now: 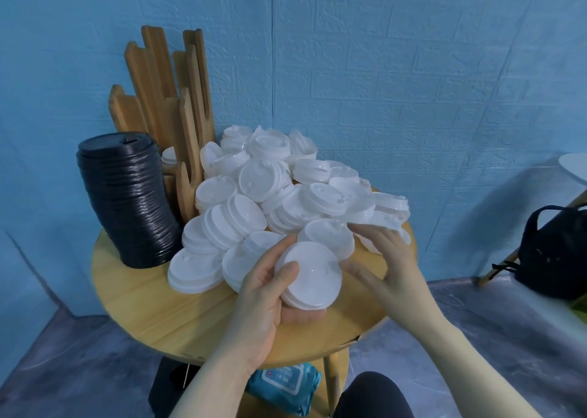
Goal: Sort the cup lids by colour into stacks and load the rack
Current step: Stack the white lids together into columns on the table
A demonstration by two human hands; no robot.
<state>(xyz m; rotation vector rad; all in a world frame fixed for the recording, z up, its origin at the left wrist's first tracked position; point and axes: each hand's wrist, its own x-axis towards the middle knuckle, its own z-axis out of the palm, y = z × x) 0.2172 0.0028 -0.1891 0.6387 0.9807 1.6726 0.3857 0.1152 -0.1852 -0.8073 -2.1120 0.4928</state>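
one black lid stack (127,201), one wooden rack (168,106)

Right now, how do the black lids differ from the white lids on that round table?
The black lids stand in one tall, leaning stack at the table's left; the white lids lie mostly in a loose, jumbled heap across the middle. No hand touches the black ones, while the left hand grips a small stack of white ones. Both kinds look like round cup lids and share the wooden table.
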